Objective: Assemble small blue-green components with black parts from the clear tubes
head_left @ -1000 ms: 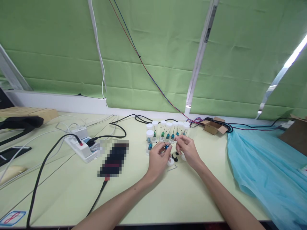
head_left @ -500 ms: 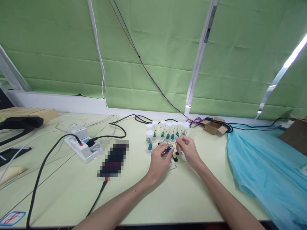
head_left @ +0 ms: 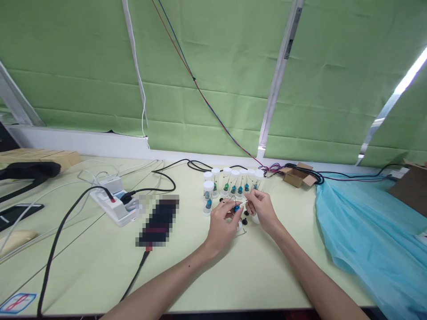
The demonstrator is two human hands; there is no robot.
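Observation:
Between the thumb and fingers of my left hand (head_left: 220, 226) is a small blue part (head_left: 236, 208) with thin dark wires standing up from it. My right hand (head_left: 263, 211) pinches a thin pale rod (head_left: 244, 202) whose tip points at the blue part; whether it touches cannot be seen. Just behind my hands stand several clear vials (head_left: 208, 201) with white lids, each with a small blue or green wired part inside. Small black pieces (head_left: 244, 221) and a thin L-shaped metal piece (head_left: 240, 234) lie below my hands. A white round piece (head_left: 255, 219) is partly hidden under my right hand.
A power strip (head_left: 116, 206) with plugs and cables sits left, near a pixelated dark device (head_left: 158, 223) on a black cord. At the back right is an open cardboard box (head_left: 296, 177) with black cable. Blue sheeting (head_left: 353, 226) covers the right side of the table.
The blue part has shifted slightly right and turned a little in my left fingers. My right hand has barely moved; its grip on the rod is the same.

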